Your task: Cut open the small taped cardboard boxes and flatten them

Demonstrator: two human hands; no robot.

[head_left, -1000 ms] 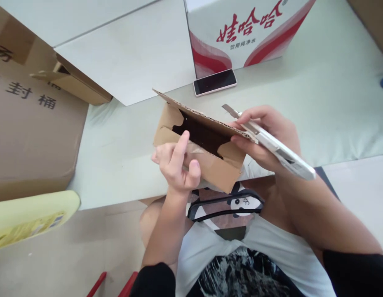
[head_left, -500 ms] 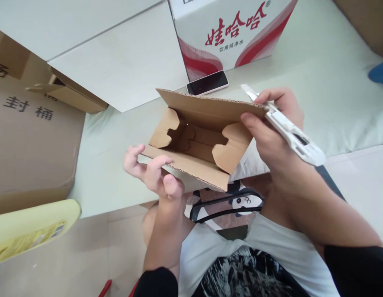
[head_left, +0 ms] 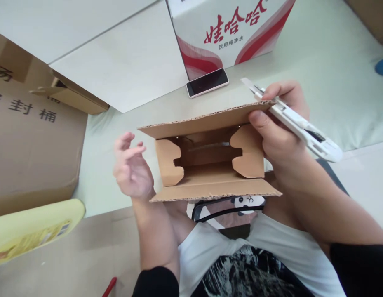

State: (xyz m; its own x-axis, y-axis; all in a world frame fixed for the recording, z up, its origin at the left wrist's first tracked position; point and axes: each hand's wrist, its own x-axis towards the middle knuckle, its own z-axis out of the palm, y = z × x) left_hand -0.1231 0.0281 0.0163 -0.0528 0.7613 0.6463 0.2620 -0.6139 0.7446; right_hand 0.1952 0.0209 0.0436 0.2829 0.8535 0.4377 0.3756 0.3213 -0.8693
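A small brown cardboard box (head_left: 210,165) is held up in front of me with its flaps spread and its inside facing me. My right hand (head_left: 276,132) grips the box's right side, thumb on the upper flap, and also holds a white utility knife (head_left: 299,123) with its blade pointing up-left. My left hand (head_left: 131,167) hovers just left of the box, fingers apart, holding nothing.
A white and red water carton (head_left: 228,29) stands at the back with a phone (head_left: 207,82) lying in front of it. A large brown carton (head_left: 30,140) sits at the left, a yellow object (head_left: 30,229) below it. White boards (head_left: 123,62) lie behind.
The box has turned so its open end faces me squarely, and its flaps are spread wider. My left hand let go of the box's lower flap and moved off to the left, opening.
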